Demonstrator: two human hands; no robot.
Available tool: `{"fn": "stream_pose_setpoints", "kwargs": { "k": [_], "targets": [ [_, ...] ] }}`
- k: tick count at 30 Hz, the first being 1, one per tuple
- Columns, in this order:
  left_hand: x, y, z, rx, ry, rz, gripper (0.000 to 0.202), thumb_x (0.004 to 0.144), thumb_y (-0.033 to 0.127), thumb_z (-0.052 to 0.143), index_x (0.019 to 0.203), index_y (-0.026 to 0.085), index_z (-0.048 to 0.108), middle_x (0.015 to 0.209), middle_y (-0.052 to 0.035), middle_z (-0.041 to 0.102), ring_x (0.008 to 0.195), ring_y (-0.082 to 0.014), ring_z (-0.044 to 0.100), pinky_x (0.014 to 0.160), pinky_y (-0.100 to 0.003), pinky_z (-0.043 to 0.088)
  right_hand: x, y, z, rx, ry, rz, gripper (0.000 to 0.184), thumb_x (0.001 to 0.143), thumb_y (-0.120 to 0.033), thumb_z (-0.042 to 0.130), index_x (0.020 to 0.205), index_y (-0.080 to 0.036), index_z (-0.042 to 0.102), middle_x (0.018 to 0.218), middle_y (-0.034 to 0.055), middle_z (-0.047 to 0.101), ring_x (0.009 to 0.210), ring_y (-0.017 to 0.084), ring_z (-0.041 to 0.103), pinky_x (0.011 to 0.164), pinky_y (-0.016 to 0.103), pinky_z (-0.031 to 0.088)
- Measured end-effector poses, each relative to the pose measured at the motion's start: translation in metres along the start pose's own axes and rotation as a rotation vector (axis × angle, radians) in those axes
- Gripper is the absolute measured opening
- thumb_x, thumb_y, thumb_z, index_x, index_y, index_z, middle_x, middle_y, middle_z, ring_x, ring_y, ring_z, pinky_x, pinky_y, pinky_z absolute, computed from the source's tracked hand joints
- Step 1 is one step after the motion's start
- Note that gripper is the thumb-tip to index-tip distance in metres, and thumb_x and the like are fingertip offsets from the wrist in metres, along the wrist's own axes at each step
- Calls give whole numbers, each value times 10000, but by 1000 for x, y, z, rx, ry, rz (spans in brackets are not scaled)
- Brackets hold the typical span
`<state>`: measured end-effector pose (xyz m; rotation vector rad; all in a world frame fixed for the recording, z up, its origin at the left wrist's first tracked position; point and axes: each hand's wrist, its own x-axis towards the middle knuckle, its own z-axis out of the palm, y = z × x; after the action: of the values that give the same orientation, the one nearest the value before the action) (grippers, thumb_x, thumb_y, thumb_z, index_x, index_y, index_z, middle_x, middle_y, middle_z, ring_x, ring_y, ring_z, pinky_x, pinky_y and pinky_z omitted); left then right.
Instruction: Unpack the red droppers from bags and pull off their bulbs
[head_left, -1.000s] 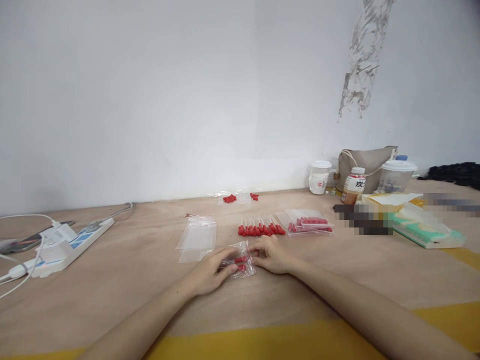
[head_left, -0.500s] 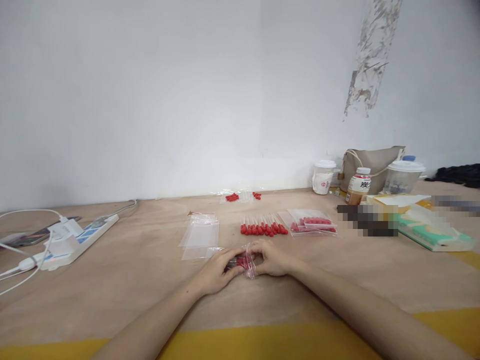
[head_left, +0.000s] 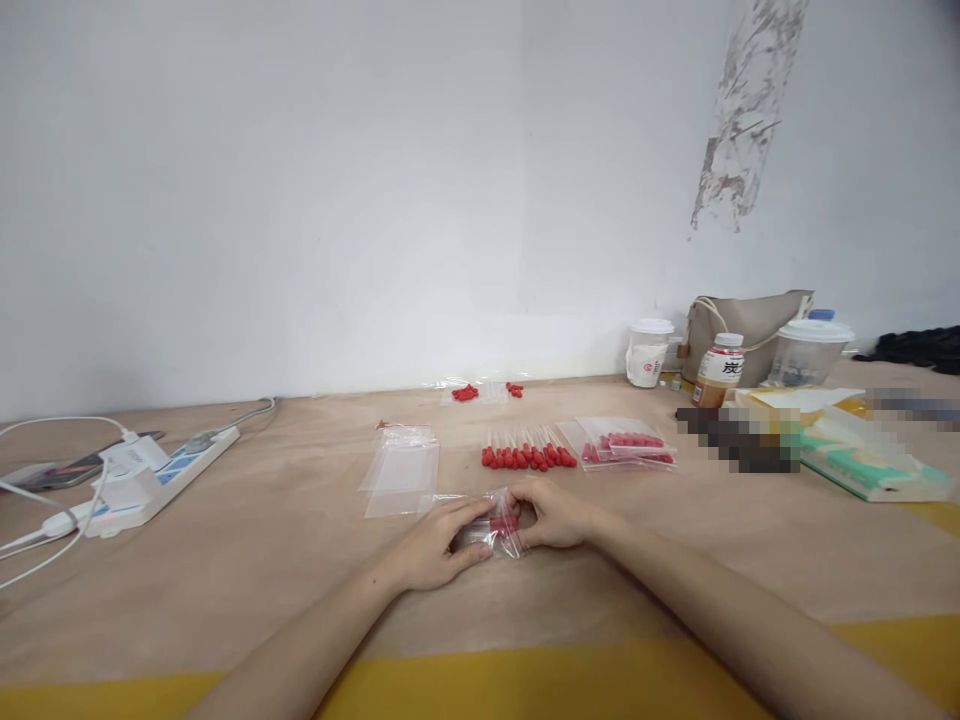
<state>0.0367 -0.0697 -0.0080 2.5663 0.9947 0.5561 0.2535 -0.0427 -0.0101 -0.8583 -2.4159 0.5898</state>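
Left hand (head_left: 439, 545) and right hand (head_left: 556, 515) face each other, curled.

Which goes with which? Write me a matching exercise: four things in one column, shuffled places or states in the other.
1. Power strip
2. Right hand
3. Loose red-tipped sticks
4. Drink bottle

A. Laid in a row
B. In front of the grey pouch
C. On the table's left side
D. Holding a clear bag

Pairs: 1-C; 2-D; 3-A; 4-B
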Motion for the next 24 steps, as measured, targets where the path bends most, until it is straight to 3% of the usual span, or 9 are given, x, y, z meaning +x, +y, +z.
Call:
{"fn": "stream_pose_setpoints", "kwargs": {
  "k": [4,8,14,20,24],
  "targets": [
    [-1,-1,1,8,-13,-21,508,808,398,489,1283,253,382,1302,-49,439,1185,-211,397,1004,-389,307,-1,-1,-2,124,-19,69,129,621,-215,616,734,-165,578,677,-30,576,594,89,500,541,188,395],
    [-2,-2,-1,38,-72,-29,513,833,409,450,1314,286,322,1373,-35,340,1254,-219,302,1027,-412,268,-7,9,-10,162,0,166,199,574,-165,618,765,-162,563,631,-42,545,552,76,482,496,176,381],
    [-5,-1,-4,120,-164,-23,433,878,421,352,1305,373,294,1431,28,186,1318,-234,116,1061,-465,142,-18,29,-30,219,-75,284,236,578,-239,655,784,-155,575,587,-47,531,514,68,467,447,170,342],
    [-5,-1,-3,169,-190,-38,432,885,451,302,1311,394,258,1439,30,139,1320,-244,81,1058,-479,103,-23,38,-53,421,-155,383,317,536,-249,706,808,-129,594,663,-10,601,591,86,542,551,199,432],
    [-6,-3,-3,177,-199,-67,443,881,474,287,1315,390,252,1443,28,128,1322,-238,76,1060,-461,98,-30,46,-67,537,-73,373,320,540,-255,722,806,-130,593,750,19,631,658,110,588,602,224,452]
  ]
}}
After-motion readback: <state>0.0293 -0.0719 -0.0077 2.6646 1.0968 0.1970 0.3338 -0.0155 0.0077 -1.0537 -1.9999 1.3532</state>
